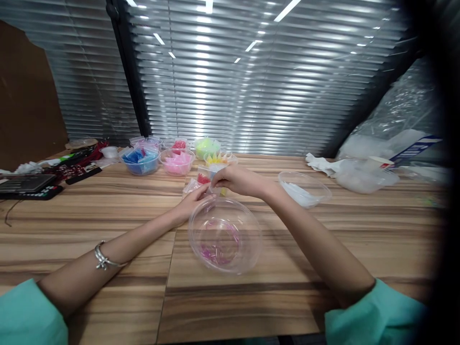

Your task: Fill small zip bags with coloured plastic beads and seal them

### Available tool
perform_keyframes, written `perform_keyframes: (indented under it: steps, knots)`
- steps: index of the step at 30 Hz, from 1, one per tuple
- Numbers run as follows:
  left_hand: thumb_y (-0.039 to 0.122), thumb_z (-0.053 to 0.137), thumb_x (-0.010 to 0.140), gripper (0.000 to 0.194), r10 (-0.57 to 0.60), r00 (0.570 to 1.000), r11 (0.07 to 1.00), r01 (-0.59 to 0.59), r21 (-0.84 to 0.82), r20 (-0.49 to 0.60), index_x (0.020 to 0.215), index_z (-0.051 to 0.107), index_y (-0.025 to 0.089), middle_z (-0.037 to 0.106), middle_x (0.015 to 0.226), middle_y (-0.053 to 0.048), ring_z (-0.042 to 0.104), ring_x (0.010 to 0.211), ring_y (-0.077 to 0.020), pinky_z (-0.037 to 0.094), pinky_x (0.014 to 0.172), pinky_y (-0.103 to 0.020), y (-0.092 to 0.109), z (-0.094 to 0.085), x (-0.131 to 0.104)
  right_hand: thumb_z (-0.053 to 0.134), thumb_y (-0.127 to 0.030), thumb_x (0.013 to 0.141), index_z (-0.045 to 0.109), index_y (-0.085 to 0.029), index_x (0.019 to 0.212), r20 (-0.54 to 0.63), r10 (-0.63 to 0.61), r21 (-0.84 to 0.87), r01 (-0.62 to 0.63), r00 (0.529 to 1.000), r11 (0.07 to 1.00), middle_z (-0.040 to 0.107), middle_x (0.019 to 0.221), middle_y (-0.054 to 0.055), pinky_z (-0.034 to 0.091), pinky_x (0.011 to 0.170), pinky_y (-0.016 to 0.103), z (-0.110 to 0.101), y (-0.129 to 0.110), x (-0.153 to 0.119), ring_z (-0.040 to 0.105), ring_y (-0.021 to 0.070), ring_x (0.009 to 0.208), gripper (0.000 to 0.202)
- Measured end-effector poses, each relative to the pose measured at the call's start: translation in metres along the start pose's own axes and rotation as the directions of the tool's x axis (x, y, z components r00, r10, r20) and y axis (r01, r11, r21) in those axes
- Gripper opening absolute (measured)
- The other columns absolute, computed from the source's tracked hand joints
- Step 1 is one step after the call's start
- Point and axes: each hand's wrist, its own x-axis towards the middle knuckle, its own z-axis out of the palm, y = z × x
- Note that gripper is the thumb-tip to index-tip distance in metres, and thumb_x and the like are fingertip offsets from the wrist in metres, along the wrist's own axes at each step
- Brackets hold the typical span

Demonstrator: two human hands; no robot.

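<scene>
My left hand [195, 205] reaches just behind a large clear plastic bowl [250, 235], its fingers closed together. My right hand [237, 180] bends down from above, thumb and fingers pinched close to the left fingertips. Whatever is between the fingers is too small and blurred to make out. Thin pink-purple pieces [215, 254] lie in the bottom of the clear bowl. Beside the left fingers sit small clear packets [191, 186] and a clump of red pieces [203, 178].
Behind my hands stand tubs of blue pieces [138, 158], pink pieces [177, 163], green pieces [207, 145] and yellow pieces [215, 158]. A clear container [321, 194] holds white strips. Plastic bags [366, 175] lie right; a dark keyboard-like device [32, 191] lies left.
</scene>
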Motion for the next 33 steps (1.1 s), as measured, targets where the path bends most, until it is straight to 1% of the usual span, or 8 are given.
perform_keyframes:
  steps: [4, 6, 9, 12, 18, 22, 27, 33]
  knots:
    - [0.053, 0.053, 0.087, 0.050, -0.029, 0.999, 0.999, 0.029, -0.019, -0.032, 0.126, 0.056, 0.021, 0.057, 0.129, -0.007, 0.047, 0.124, -0.0274, 0.038, 0.103, -0.035, -0.003, -0.003, 0.002, 0.049, -0.008, 0.087, 0.068, -0.017, 0.085, 0.008, -0.022, 0.015, 0.022, 1.000, 1.000, 0.069, 0.084, 0.001, 0.040, 0.068, 0.024, 0.000, -0.003, -0.001, 0.056, 0.0116, 0.073, 0.021]
    - [0.054, 0.052, 0.087, 0.050, -0.036, 0.998, 0.999, 0.035, -0.022, -0.043, 0.124, 0.058, 0.021, 0.058, 0.127, -0.007, 0.048, 0.123, -0.0273, 0.039, 0.102, -0.035, -0.005, -0.004, 0.002, 0.050, -0.009, 0.087, 0.066, -0.016, 0.085, -0.009, -0.011, 0.011, 0.011, 1.000, 1.000, 0.067, 0.082, 0.001, 0.038, 0.067, 0.024, 0.001, -0.005, -0.001, 0.055, 0.0118, 0.072, 0.018]
    - [0.055, 0.053, 0.086, 0.050, -0.042, 0.998, 0.999, 0.041, -0.024, -0.041, 0.119, 0.060, 0.018, 0.061, 0.120, -0.007, 0.052, 0.116, -0.0264, 0.042, 0.096, -0.034, -0.005, -0.004, 0.002, 0.051, -0.010, 0.087, 0.064, -0.014, 0.082, -0.044, 0.016, 0.002, -0.016, 0.999, 1.000, 0.065, 0.078, 0.002, 0.035, 0.064, 0.024, 0.004, -0.007, 0.000, 0.052, 0.0119, 0.069, 0.014]
    - [0.055, 0.053, 0.087, 0.049, -0.034, 0.999, 0.999, 0.033, -0.033, -0.038, 0.118, 0.059, 0.018, 0.062, 0.115, -0.007, 0.054, 0.111, -0.0250, 0.043, 0.093, -0.033, -0.005, -0.003, 0.003, 0.051, -0.012, 0.087, 0.065, -0.015, 0.081, -0.062, 0.025, 0.009, -0.025, 0.998, 1.000, 0.065, 0.076, 0.002, 0.034, 0.063, 0.025, 0.007, -0.006, 0.002, 0.051, 0.0118, 0.067, 0.016]
    - [0.050, 0.057, 0.086, 0.049, 0.004, 0.999, 0.999, -0.006, -0.054, -0.049, 0.123, 0.056, 0.018, 0.059, 0.125, -0.007, 0.050, 0.120, -0.0258, 0.041, 0.097, -0.032, -0.009, -0.005, 0.007, 0.049, -0.012, 0.088, 0.068, -0.016, 0.085, -0.079, 0.009, 0.033, -0.006, 0.997, 0.999, 0.066, 0.082, 0.003, 0.036, 0.067, 0.026, 0.011, -0.007, 0.004, 0.053, 0.0137, 0.072, 0.019]
    - [0.051, 0.061, 0.083, 0.050, 0.001, 0.999, 0.998, -0.005, -0.066, -0.049, 0.121, 0.058, 0.017, 0.062, 0.121, -0.007, 0.052, 0.118, -0.0273, 0.041, 0.097, -0.034, -0.012, -0.005, 0.007, 0.052, -0.012, 0.086, 0.067, -0.016, 0.084, -0.088, -0.009, 0.035, 0.012, 0.996, 0.999, 0.065, 0.091, 0.005, 0.037, 0.069, 0.026, 0.013, -0.006, 0.005, 0.054, 0.0145, 0.077, 0.015]
    - [0.052, 0.061, 0.083, 0.049, -0.012, 0.999, 0.997, 0.008, -0.076, -0.045, 0.117, 0.060, 0.016, 0.063, 0.117, -0.009, 0.055, 0.114, -0.0276, 0.043, 0.095, -0.035, -0.010, -0.005, 0.005, 0.051, -0.009, 0.085, 0.066, -0.015, 0.086, -0.094, -0.010, 0.052, 0.015, 0.996, 0.999, 0.066, 0.081, 0.003, 0.038, 0.066, 0.025, 0.017, -0.002, 0.007, 0.055, 0.0136, 0.073, 0.016]
    - [0.050, 0.061, 0.084, 0.051, -0.011, 0.999, 0.995, 0.006, -0.095, -0.051, 0.123, 0.058, 0.018, 0.058, 0.130, -0.008, 0.048, 0.126, -0.0282, 0.038, 0.104, -0.036, -0.007, -0.006, 0.005, 0.045, -0.005, 0.085, 0.066, -0.016, 0.089, -0.098, -0.013, 0.065, 0.019, 0.995, 0.998, 0.067, 0.084, 0.003, 0.038, 0.067, 0.025, 0.015, -0.002, 0.005, 0.056, 0.0136, 0.074, 0.024]
